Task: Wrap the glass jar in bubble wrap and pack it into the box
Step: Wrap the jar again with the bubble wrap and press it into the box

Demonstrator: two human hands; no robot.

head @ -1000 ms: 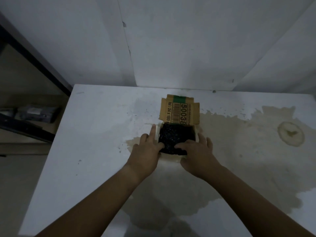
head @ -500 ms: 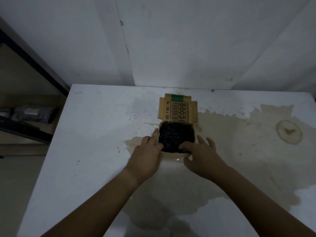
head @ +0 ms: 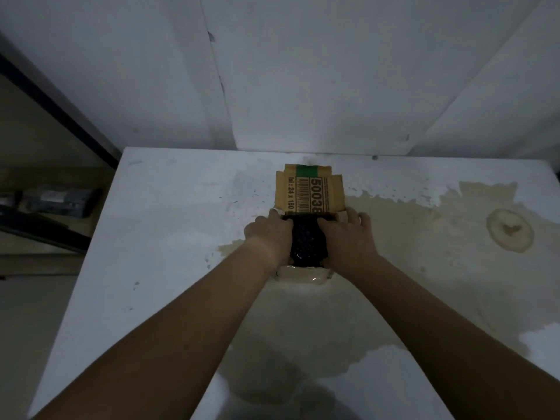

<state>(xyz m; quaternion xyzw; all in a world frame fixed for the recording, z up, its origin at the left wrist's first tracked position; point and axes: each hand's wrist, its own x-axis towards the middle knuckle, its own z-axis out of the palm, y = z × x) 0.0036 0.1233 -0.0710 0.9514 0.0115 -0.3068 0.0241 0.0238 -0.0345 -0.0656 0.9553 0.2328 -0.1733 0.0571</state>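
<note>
Dark bubble-wrap bundle [head: 306,241], presumably enclosing the jar, seated in the box [head: 300,272] mid-counter [head: 181,237], lid flap [head: 309,192] open at 12 o'clock. Left hand [head: 268,234] at 9 and right hand [head: 348,234] at 3 o'clock press it, fingers spread. Probably cushioned, slippery, fragile: hold both flanks.

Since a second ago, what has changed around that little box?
Both the left hand and right hand slid forward from the near edge to flank the black bubble-wrapped bundle inside the small cardboard box. Bundle, box and its open printed flap stayed put on the stained white table.
</note>
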